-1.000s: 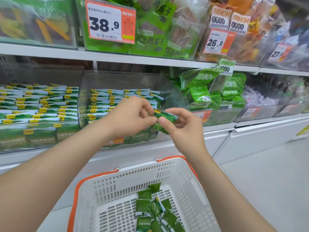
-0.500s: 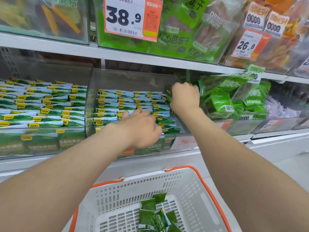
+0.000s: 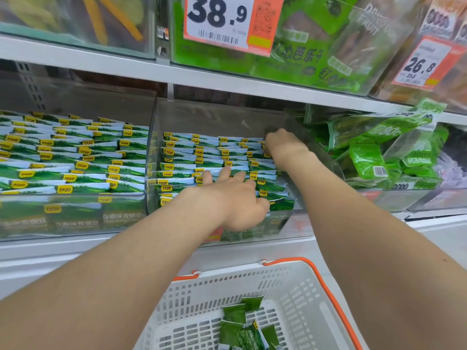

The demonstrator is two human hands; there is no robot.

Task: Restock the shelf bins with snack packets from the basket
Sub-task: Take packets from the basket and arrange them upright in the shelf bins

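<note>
White shelf boards [image 3: 227, 80], orange-edged price tag [image 3: 222, 21], bright even light

The right hand [image 3: 284, 146] hides its fingers inside the bin [image 3: 227, 117], and the bottom edge cuts off the basket [image 3: 252, 281].

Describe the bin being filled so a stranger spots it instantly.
Find the orange-and-white 38.9 price tag on the upper shelf. Directly beneath sits a clear plastic bin, left hand and right hand inside. Its neighbours differ: the left bin is fuller, the right holds loose green bags.
</note>
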